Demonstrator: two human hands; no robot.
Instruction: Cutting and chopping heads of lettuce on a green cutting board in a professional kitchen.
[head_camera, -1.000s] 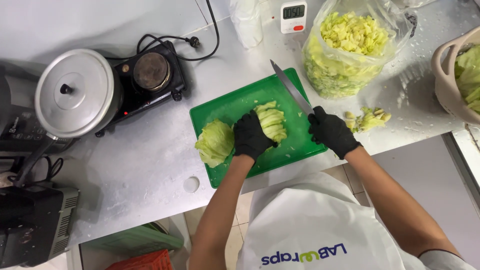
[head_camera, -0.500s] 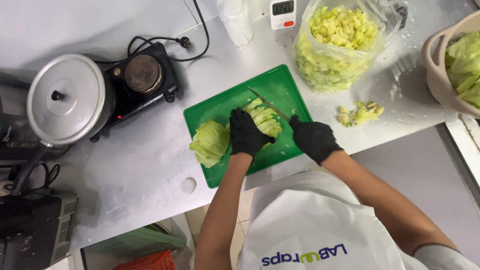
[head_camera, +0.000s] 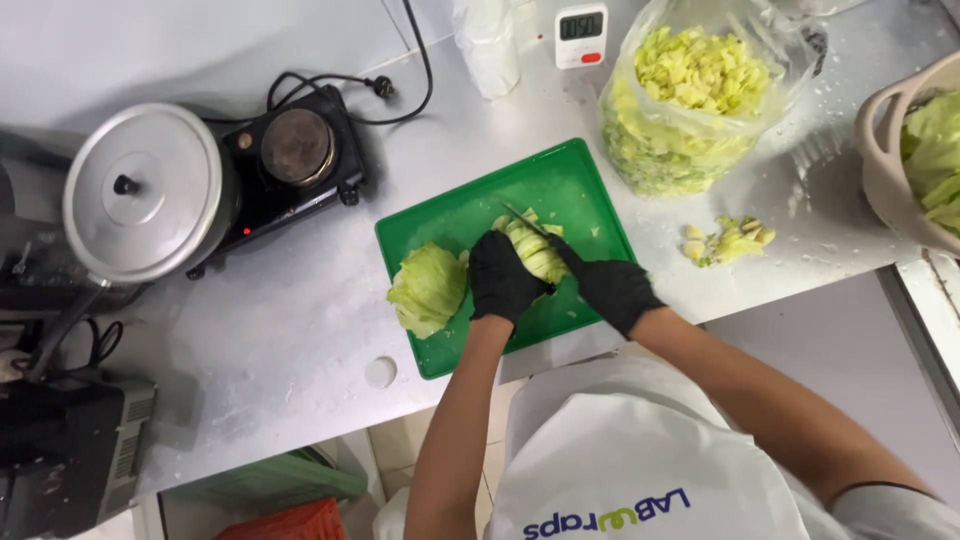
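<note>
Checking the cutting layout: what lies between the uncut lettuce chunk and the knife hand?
In the head view, the gloved left hand pressing the sliced lettuce sits between the lettuce chunk and right hand.

Seen from above, two bare forearms reach forward from the bottom of the view, both ending in black gloves. The left hand (head_camera: 503, 277) lies palm down, fingers curled and pressing downward, its wrist straight and the forearm running almost directly away from the body. The right hand (head_camera: 612, 290) sits just beside it, closed in a fist-like grip with knuckles turned up and the thumb side pointing toward the left hand. The right forearm comes in at a slant from the lower right, elbow bent outward.
</note>
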